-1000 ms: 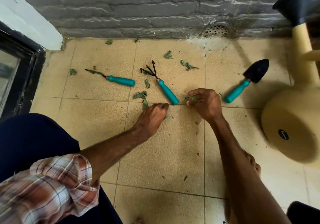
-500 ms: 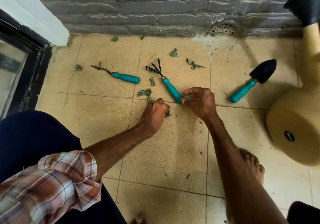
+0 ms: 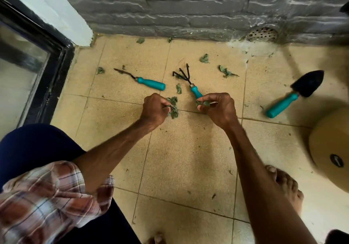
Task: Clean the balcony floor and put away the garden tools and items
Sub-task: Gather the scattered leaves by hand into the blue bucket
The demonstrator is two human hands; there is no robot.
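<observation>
Leaves (image 3: 173, 110) in left hand (image 3: 154, 109); right hand (image 3: 220, 110) hides rake (image 3: 196, 92) handle end.

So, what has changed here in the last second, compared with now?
The left hand moved to the leaf clump beside the rake and took hold of it. The right hand keeps pinching its leaves. The rake, narrow tool and trowel stayed in place.

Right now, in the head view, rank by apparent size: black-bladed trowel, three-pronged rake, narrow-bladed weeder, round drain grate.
Largest: teal-handled black-bladed trowel.
Next: teal-handled narrow-bladed weeder and three-pronged black rake, alike; the right hand hides the rake's handle end.
Smallest: round perforated drain grate, though farthest.
</observation>
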